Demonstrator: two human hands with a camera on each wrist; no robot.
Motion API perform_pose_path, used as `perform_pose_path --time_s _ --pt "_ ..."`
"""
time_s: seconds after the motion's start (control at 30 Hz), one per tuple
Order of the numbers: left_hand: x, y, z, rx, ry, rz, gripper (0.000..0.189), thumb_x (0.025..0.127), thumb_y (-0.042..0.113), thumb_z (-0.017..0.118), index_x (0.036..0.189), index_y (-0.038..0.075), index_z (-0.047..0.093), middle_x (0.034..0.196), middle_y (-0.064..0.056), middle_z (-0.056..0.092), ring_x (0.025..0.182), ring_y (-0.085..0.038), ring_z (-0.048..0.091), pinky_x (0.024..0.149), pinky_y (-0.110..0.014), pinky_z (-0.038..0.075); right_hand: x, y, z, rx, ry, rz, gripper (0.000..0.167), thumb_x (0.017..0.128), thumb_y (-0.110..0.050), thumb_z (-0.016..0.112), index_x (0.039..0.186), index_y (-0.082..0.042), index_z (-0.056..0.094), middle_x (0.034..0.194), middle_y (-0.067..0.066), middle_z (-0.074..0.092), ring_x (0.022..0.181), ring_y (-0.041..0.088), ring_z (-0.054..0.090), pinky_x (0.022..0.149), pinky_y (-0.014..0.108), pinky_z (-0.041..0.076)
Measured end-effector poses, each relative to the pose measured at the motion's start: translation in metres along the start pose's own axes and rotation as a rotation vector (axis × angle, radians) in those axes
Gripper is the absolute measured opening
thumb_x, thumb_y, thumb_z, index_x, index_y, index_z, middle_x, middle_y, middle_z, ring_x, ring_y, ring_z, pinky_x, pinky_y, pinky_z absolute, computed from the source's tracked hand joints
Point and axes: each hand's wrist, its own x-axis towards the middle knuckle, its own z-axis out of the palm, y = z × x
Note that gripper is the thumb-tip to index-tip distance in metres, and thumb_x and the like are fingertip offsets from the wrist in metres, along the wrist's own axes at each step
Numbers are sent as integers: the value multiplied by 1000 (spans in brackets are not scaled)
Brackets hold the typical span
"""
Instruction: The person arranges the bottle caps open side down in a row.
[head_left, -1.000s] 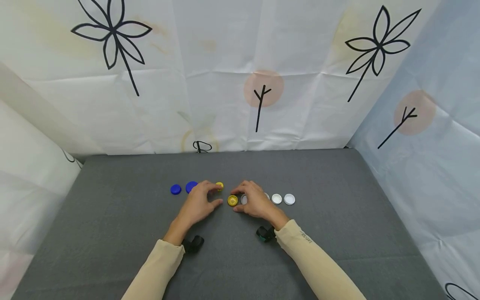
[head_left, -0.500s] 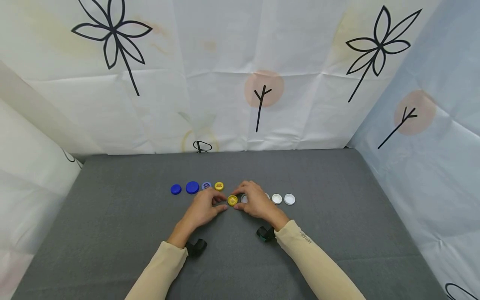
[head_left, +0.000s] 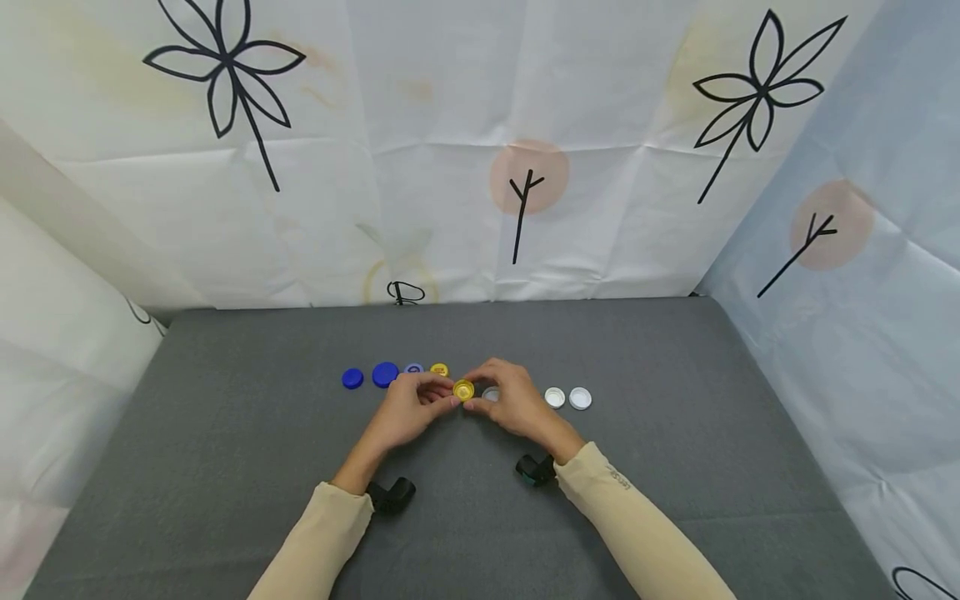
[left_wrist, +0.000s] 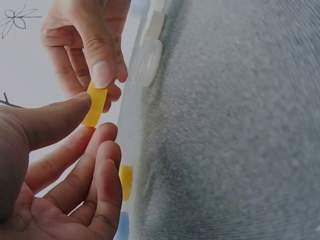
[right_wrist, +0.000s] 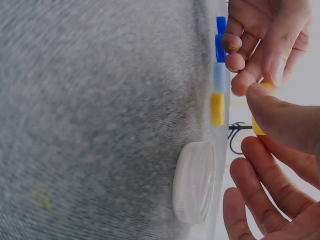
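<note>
Between my two hands a small yellow bottle cap (head_left: pixel 463 391) is held just above the cloth, its hollow side facing the head camera. My left hand (head_left: pixel 411 410) pinches its left edge with thumb and fingers. From the other side, my right hand (head_left: pixel 519 404) pinches the same cap. In the left wrist view both thumbs lie against the yellow cap (left_wrist: pixel 94 107), clear of the table. Under my right hand sits a clear whitish cap (head_left: pixel 491 393), partly covered. A second yellow cap (head_left: pixel 439 368) lies just beyond my left fingers.
Left of the second yellow cap stand a light blue cap (head_left: pixel 413 367), a larger dark blue cap (head_left: pixel 386 374) and a small dark blue cap (head_left: pixel 352 378). White caps (head_left: pixel 554 397) lie right of my right hand. Grey cloth covers the table (head_left: pixel 247 433); printed fabric walls surround it.
My left hand has come right and toward me, away from the second yellow cap, to the other yellow cap. That cap has been taken hold of and lifted off the cloth.
</note>
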Motion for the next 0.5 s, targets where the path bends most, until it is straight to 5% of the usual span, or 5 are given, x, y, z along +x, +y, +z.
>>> perform_pose_path --time_s 0.33,0.5 --pt "1 5 -5 -225 -40 -90 26 92 9 77 113 -3 72 101 -9 74 91 -21 71 79 -33 58 -2 -8 -6 38 66 -53 31 82 -12 86 111 -5 75 102 5 69 100 31 66 89 49 54" --pt "0 7 -8 -262 -60 -96 27 93 10 76 115 -3 71 103 -11 74 93 -23 71 82 -41 57 -4 -12 -12 99 49 -49 32 84 -11 84 114 -4 74 106 5 70 103 31 67 91 50 54"
